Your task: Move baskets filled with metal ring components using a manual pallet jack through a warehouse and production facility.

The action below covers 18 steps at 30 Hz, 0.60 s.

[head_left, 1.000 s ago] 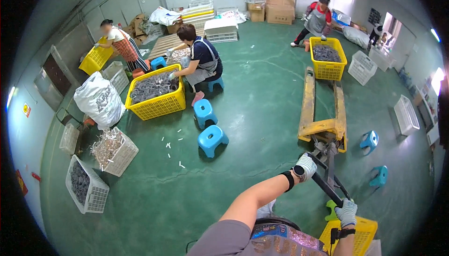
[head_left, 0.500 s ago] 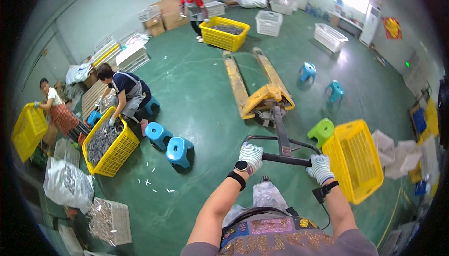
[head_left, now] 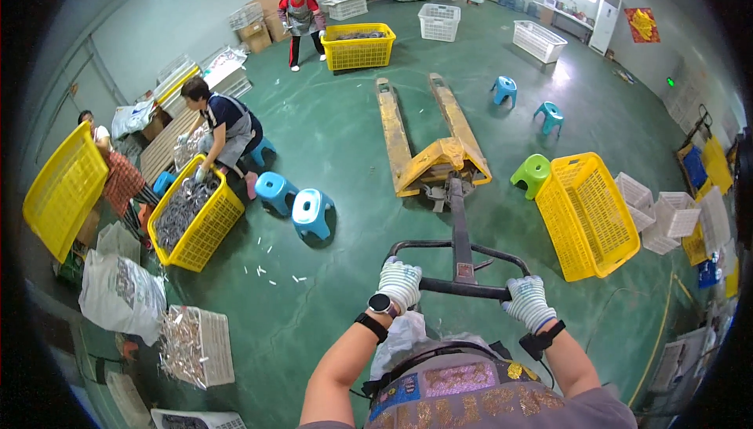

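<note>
Both my hands wear striped white work gloves and grip the black looped handle (head_left: 463, 288) of a pallet jack. My left hand (head_left: 401, 284) is closed on the handle's left end, and my right hand (head_left: 529, 303) is closed round its right end. From the handle a dark shaft (head_left: 462, 229) runs forward to the worn yellow pallet jack body (head_left: 443, 164). Its two forks (head_left: 392, 119) point away from me and carry nothing. A watch sits on my left wrist, with black straps on both wrists.
A yellow basket (head_left: 561, 225) and a green stool (head_left: 532, 175) stand right of the jack. Blue stools (head_left: 312, 213) are at left and far right. One person works at a yellow basket (head_left: 205, 233) of grey pieces; another stands by a far yellow basket (head_left: 358, 54). A third holds a yellow crate (head_left: 67, 194).
I have moved back with the pallet jack, and the gap between its forks and the far yellow basket has widened. At left, the person with the yellow crate has shifted it higher and rightward.
</note>
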Each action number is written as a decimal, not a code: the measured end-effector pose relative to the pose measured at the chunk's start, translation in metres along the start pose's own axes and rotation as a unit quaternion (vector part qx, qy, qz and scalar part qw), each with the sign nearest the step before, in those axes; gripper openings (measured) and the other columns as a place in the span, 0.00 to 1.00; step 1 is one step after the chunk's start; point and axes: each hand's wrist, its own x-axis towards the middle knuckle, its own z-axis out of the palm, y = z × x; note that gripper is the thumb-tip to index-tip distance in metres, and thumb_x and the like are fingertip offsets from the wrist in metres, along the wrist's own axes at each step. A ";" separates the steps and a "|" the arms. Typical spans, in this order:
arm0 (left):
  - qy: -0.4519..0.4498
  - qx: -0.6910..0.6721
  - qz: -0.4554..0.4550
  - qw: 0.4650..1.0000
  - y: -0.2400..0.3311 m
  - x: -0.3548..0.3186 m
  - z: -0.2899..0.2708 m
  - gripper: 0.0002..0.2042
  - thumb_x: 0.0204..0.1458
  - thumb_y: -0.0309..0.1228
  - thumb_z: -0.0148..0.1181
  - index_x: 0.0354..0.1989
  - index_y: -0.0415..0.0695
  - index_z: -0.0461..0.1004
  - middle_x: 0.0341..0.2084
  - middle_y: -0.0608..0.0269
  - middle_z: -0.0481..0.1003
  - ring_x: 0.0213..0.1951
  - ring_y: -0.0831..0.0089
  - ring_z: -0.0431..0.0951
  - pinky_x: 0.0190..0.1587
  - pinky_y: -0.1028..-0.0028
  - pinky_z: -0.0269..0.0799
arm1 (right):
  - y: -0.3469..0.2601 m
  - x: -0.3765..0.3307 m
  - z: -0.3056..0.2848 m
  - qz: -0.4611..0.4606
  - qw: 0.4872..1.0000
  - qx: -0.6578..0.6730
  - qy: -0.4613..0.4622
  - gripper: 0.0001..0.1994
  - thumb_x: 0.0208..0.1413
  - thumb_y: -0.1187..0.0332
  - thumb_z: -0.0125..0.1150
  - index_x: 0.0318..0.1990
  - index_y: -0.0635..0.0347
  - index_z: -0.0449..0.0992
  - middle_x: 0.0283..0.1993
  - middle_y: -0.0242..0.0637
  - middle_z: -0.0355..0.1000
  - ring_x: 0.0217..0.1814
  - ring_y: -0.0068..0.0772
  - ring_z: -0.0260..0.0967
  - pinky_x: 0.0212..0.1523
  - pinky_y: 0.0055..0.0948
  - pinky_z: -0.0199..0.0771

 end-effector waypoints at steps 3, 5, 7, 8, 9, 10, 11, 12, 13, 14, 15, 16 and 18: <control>0.010 -0.019 -0.013 1.000 0.013 -0.033 0.003 0.11 0.37 0.39 0.61 0.27 0.47 0.75 0.24 0.56 0.76 0.35 0.62 0.76 0.54 0.61 0.60 | -0.005 -0.028 0.001 -0.015 0.999 -0.015 -0.038 0.18 0.38 0.53 0.63 0.31 0.56 0.73 0.31 0.41 0.73 0.38 0.42 0.70 0.44 0.39 0.65; 0.004 -0.027 -0.022 0.999 0.025 -0.062 0.008 0.12 0.37 0.40 0.61 0.28 0.47 0.75 0.24 0.57 0.76 0.35 0.61 0.76 0.54 0.61 0.61 | -0.011 -0.051 0.009 -0.037 0.999 0.004 -0.017 0.15 0.37 0.54 0.61 0.27 0.56 0.74 0.27 0.43 0.73 0.34 0.45 0.70 0.41 0.40 0.65; 0.017 -0.026 -0.019 0.999 0.041 -0.083 0.005 0.12 0.37 0.40 0.62 0.28 0.47 0.75 0.24 0.57 0.76 0.35 0.61 0.76 0.53 0.61 0.61 | -0.010 -0.072 0.010 -0.037 0.999 -0.009 -0.024 0.15 0.38 0.54 0.61 0.27 0.56 0.74 0.28 0.42 0.73 0.34 0.45 0.71 0.41 0.40 0.65; 0.033 -0.024 -0.015 0.999 0.049 -0.093 0.003 0.12 0.37 0.40 0.62 0.28 0.47 0.75 0.24 0.58 0.76 0.35 0.62 0.76 0.53 0.61 0.61 | -0.009 -0.080 0.011 -0.041 0.999 -0.011 -0.017 0.15 0.38 0.54 0.61 0.27 0.56 0.74 0.28 0.42 0.73 0.34 0.44 0.71 0.41 0.40 0.65; 0.034 -0.025 -0.019 0.999 0.055 -0.102 0.005 0.12 0.37 0.40 0.62 0.28 0.47 0.75 0.24 0.58 0.76 0.35 0.62 0.76 0.53 0.61 0.61 | -0.008 -0.087 0.012 -0.046 0.999 -0.014 -0.010 0.16 0.38 0.54 0.61 0.27 0.57 0.73 0.28 0.42 0.73 0.34 0.44 0.71 0.41 0.40 0.65; 0.026 -0.026 -0.025 0.999 0.060 -0.110 0.006 0.12 0.37 0.40 0.62 0.28 0.47 0.75 0.24 0.58 0.76 0.35 0.61 0.76 0.53 0.61 0.61 | -0.009 -0.092 0.015 -0.046 0.999 -0.018 -0.007 0.16 0.37 0.54 0.62 0.27 0.56 0.74 0.28 0.42 0.73 0.34 0.44 0.71 0.41 0.40 0.65; 0.015 -0.028 -0.036 0.999 0.064 -0.121 0.010 0.12 0.37 0.40 0.62 0.28 0.47 0.75 0.24 0.58 0.76 0.35 0.61 0.76 0.53 0.61 0.62 | -0.011 -0.100 0.019 -0.061 0.998 -0.021 -0.006 0.16 0.37 0.54 0.62 0.27 0.56 0.74 0.28 0.42 0.73 0.34 0.44 0.71 0.41 0.40 0.65; 0.018 -0.042 -0.033 0.998 0.069 -0.128 0.016 0.11 0.36 0.39 0.62 0.27 0.47 0.75 0.23 0.57 0.76 0.34 0.61 0.77 0.53 0.62 0.62 | -0.010 -0.111 0.020 -0.054 0.998 -0.015 -0.021 0.15 0.37 0.54 0.62 0.28 0.56 0.74 0.28 0.43 0.73 0.35 0.44 0.71 0.41 0.40 0.65; 0.045 -0.062 -0.033 0.997 0.076 -0.135 0.025 0.06 0.35 0.33 0.59 0.23 0.47 0.75 0.22 0.57 0.76 0.31 0.60 0.76 0.50 0.61 0.63 | -0.010 -0.120 0.021 -0.050 0.998 -0.010 -0.037 0.15 0.36 0.55 0.62 0.28 0.56 0.74 0.28 0.43 0.73 0.35 0.44 0.71 0.41 0.39 0.65; 0.043 -0.063 -0.034 0.997 0.082 -0.140 0.021 0.08 0.35 0.36 0.61 0.24 0.47 0.75 0.22 0.57 0.76 0.31 0.60 0.76 0.51 0.62 0.63 | -0.009 -0.125 0.020 -0.045 0.998 -0.016 -0.049 0.14 0.37 0.56 0.61 0.28 0.55 0.74 0.29 0.43 0.73 0.36 0.44 0.71 0.41 0.39 0.65; 0.040 -0.065 -0.038 0.996 0.087 -0.145 0.015 0.10 0.36 0.39 0.62 0.24 0.47 0.74 0.22 0.57 0.76 0.31 0.60 0.77 0.51 0.63 0.63 | -0.005 -0.132 0.021 -0.062 0.998 -0.016 -0.022 0.13 0.37 0.56 0.60 0.27 0.55 0.74 0.29 0.43 0.73 0.36 0.44 0.71 0.42 0.39 0.65; 0.042 -0.092 -0.029 0.994 0.100 -0.151 0.008 0.09 0.36 0.37 0.61 0.23 0.47 0.74 0.21 0.57 0.76 0.30 0.59 0.76 0.50 0.63 0.63 | 0.004 -0.142 0.025 -0.067 0.998 -0.008 -0.021 0.13 0.37 0.55 0.60 0.27 0.55 0.75 0.29 0.43 0.73 0.36 0.45 0.71 0.42 0.39 0.65; 0.062 -0.112 -0.033 0.991 0.122 -0.171 0.024 0.06 0.35 0.34 0.59 0.22 0.47 0.74 0.20 0.56 0.75 0.29 0.58 0.76 0.48 0.62 0.64 | 0.010 -0.167 0.029 -0.061 0.998 0.007 -0.027 0.14 0.37 0.54 0.61 0.26 0.54 0.75 0.28 0.45 0.73 0.35 0.48 0.70 0.41 0.42 0.66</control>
